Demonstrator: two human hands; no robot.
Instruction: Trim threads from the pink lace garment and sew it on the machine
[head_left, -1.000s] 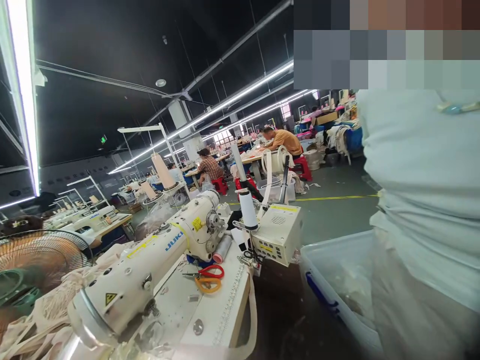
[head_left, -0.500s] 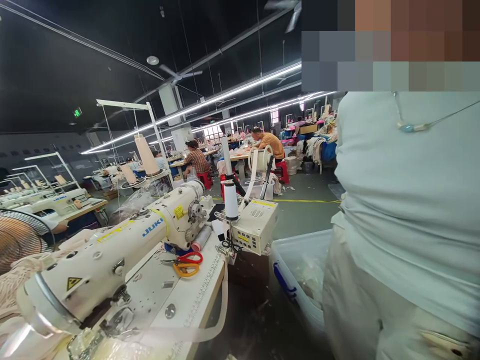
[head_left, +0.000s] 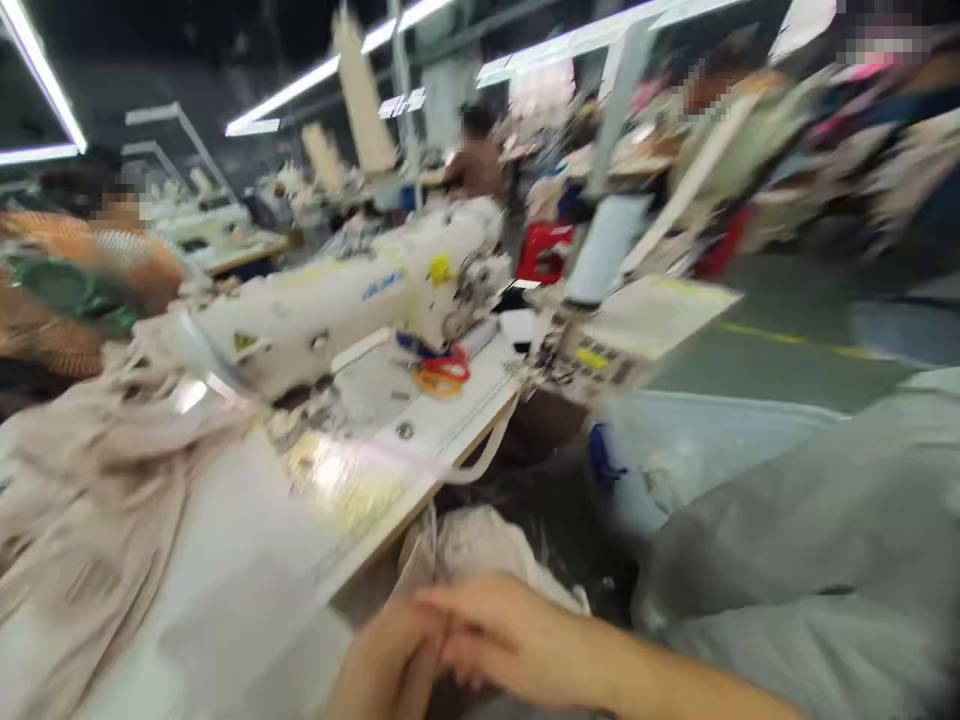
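At the bottom centre, my left hand and my right hand meet in front of the table's edge, both smeared by motion. Their fingers come together near a beige cloth that hangs below the table edge; whether they grip it cannot be made out. Beyond them stands a white sewing machine on the white table. Red and orange scissors lie by its base. A pale tape loops over the table edge.
Beige fabric is heaped at the left. A control box with a thread cone stands at the table's far right corner. A clear bin and a person's grey-clad leg are at the right.
The view has tilted down and shifted, now blurred. Both my hands and the beige cloth below the table have come into view. The standing person's torso is out of view.
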